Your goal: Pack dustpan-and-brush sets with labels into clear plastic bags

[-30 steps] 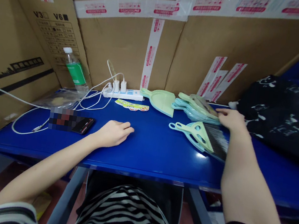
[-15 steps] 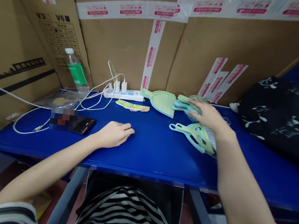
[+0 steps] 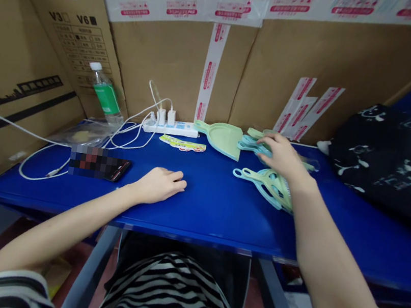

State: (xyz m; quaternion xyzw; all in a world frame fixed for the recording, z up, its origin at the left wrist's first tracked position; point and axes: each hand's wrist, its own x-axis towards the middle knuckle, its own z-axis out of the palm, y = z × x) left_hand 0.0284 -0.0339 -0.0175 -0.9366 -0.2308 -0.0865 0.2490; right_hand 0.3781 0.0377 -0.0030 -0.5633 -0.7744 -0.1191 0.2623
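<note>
My right hand (image 3: 280, 157) reaches over a pile of light-blue and green hand brushes (image 3: 250, 144) at the back right of the blue table. Its fingers are curled down round a light-blue one; their tips are partly hidden. Just in front lies another pair of hand brushes (image 3: 265, 183), green on light blue, with white bristles partly covered by my wrist. To the left of the pile a green dustpan (image 3: 225, 139) with a light-blue edge lies flat. My left hand (image 3: 160, 186) rests on the table, fingers loosely closed, with nothing visible in it.
Along the back stand a white power strip (image 3: 178, 128) with chargers and cables, and a tilted bottle (image 3: 106, 95) with a green label. A colourful paper strip (image 3: 182, 144) and a phone (image 3: 116, 170) lie left. A black patterned bag (image 3: 390, 161) sits right; cardboard (image 3: 172, 66) walls the back.
My right hand has shifted slightly left and its fingers have curled in more on the brushes of the back pile. My left hand stays nearly where it was.
</note>
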